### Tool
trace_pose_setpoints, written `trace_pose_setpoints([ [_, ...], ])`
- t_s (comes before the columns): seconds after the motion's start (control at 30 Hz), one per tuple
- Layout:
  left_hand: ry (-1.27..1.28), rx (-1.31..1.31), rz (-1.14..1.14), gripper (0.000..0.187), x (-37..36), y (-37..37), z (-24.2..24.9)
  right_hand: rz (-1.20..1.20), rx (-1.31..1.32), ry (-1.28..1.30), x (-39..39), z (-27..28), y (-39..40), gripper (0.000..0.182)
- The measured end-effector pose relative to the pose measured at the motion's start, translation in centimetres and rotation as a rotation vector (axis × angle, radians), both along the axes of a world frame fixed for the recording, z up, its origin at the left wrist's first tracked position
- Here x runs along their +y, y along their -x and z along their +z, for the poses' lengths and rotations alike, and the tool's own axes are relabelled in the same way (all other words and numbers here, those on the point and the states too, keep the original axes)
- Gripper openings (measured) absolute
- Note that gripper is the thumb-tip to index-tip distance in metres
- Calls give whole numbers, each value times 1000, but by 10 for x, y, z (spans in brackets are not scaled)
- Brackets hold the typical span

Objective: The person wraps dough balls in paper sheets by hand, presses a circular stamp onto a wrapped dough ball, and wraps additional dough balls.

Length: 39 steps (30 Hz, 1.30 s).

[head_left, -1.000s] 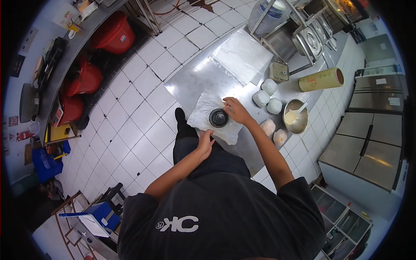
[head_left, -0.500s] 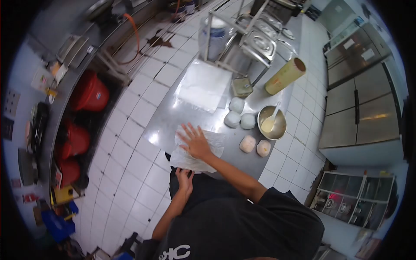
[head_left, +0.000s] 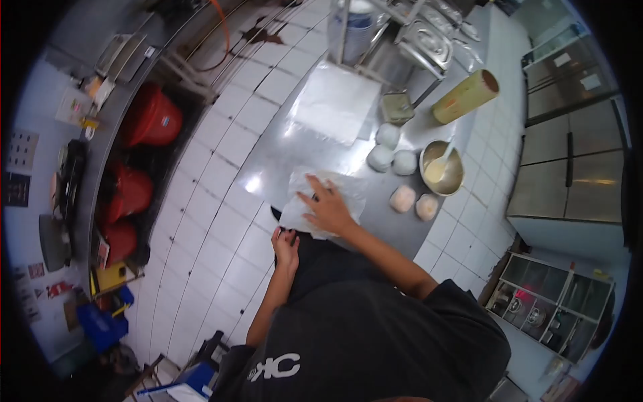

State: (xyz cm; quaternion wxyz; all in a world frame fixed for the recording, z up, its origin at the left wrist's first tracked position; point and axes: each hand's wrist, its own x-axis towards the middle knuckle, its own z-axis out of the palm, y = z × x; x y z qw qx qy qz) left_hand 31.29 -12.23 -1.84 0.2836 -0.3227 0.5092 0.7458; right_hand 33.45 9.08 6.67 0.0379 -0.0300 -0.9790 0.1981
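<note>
The white sheet (head_left: pixel 305 214) is spread beneath the right hand (head_left: pixel 328 208), at the near edge of the metal surface (head_left: pixel 268 161). The fingers of the right hand are held wide, and the sheet's middle is partly covered by them. The left hand (head_left: pixel 286 246) is placed at the near edge of the sheet, its fingers bent; whether anything is gripped there cannot be told.

To the right of the hands, two pinkish balls (head_left: pixel 402 199) (head_left: pixel 426 207) are set side by side. Beyond them a metal bowl (head_left: pixel 457 175) is seen, with a pale mixture (head_left: pixel 435 170) and a spoon (head_left: pixel 449 149) inside. Three pale balls (head_left: pixel 388 136) (head_left: pixel 380 159) (head_left: pixel 404 162) are clustered beyond and right of the right hand, between the bowl and a stack of clear sheets (head_left: pixel 338 100). Just past them are placed a small square tin (head_left: pixel 397 108) and, farther right, a yellow cylinder (head_left: pixel 465 97). The far part of the surface is taken up by a metal rack (head_left: pixel 385 74), lidded pans (head_left: pixel 429 43) and a tub (head_left: pixel 351 30).

White floor tiles (head_left: pixel 214 167) are seen left of the hands, with red tubs (head_left: pixel 153 117) kept under a counter (head_left: pixel 100 144). Steel cabinets (head_left: pixel 576 167) are seen well to the right.
</note>
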Motion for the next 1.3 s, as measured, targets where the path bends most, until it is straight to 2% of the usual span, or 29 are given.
trace_pose_setpoints([
  [0.07,-31,58,102,66,-19,29,-2,-9,-96,35,2,-13,-10,62],
  [0.1,64,97,99,63,-24,45,-3,-37,-98,-63,4,-36,-15,62],
  [0.13,47,139,197,60,-34,75,2,-75,-107,-161,-1,-48,-21,62],
  [0.17,58,138,202,56,-32,90,10,-126,-53,-56,-2,-40,-20,66],
  [0.2,59,133,188,56,-31,102,14,-139,-59,-54,-2,-39,-19,66],
  [0.27,52,199,16,48,-23,124,18,-187,-176,67,3,-37,-16,73],
  [0.37,30,234,-174,42,-1,146,26,-227,-189,100,5,-19,-8,75],
  [0.4,27,227,-189,42,6,151,30,-243,-196,100,4,-7,-7,75],
  [0.5,13,324,-481,33,22,168,32,-288,-125,152,11,38,2,76],
  [0.53,8,319,-491,33,27,173,30,-349,-80,199,22,50,3,77],
  [0.63,200,505,-836,36,39,173,19,-511,-23,396,85,70,4,77],
  [0.67,200,495,-840,36,45,172,13,-555,83,227,114,71,8,75],
  [0.7,233,657,-908,39,51,171,8,-671,76,403,149,83,17,72],
  [0.73,268,821,-973,42,57,170,5,-768,115,285,183,82,28,70],
  [0.77,277,807,-976,42,65,172,4,-808,157,209,224,61,33,72],
  [0.8,286,873,-1023,46,71,173,5,-759,182,-5,268,39,39,73],
  [0.87,302,929,-1086,50,74,174,11,-860,166,-107,314,20,57,75],
  [0.93,265,854,-1206,58,81,181,19,-864,125,-72,337,4,71,75],
  [1.0,286,852,-1246,60,85,187,25,-872,81,-36,329,-7,72,74],
  [1.07,298,857,-1292,62,83,188,36,-980,222,-638,287,9,79,70],
  [1.1,359,959,-1293,60,84,190,44,-918,352,-504,267,26,77,56],
  [1.17,418,1075,-1288,58,91,195,56,-726,422,-176,226,32,58,42],
  [1.2,478,1266,-1268,56,95,197,59,-669,455,22,190,23,46,33],
  [1.23,536,1456,-1239,54,99,196,63,-599,329,313,166,1,29,33],
  [1.3,510,1553,-1301,54,118,195,66,-398,148,276,119,-6,6,34],
])
